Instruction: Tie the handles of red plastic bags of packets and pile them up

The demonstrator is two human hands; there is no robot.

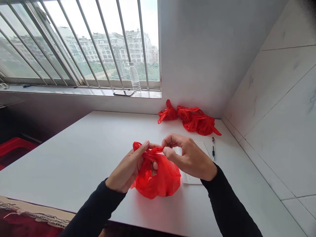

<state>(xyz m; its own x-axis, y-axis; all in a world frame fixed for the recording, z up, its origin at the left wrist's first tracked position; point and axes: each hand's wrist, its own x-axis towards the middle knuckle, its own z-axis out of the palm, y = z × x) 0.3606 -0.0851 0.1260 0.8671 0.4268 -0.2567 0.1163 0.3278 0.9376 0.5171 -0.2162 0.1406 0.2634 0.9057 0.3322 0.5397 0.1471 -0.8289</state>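
Note:
A red plastic bag (163, 177) hangs or rests near the front edge of the white table, between my two hands. My left hand (133, 164) is closed around its gathered top, thumb over the twisted handles and some fingers showing through the film. With thumb and fingertips, my right hand (189, 156) pinches an end of a handle just to the right. One handle loop sticks up above the left thumb. What the bag contains, if anything, cannot be made out.
Two crumpled red bags, a small one (168, 113) and a larger one (198, 121), lie at the table's (74, 158) back edge. White paper (191, 179) and a black pen (213, 151) lie to the right. A plastic bottle (134, 78) and a phone (123, 93) are on the windowsill.

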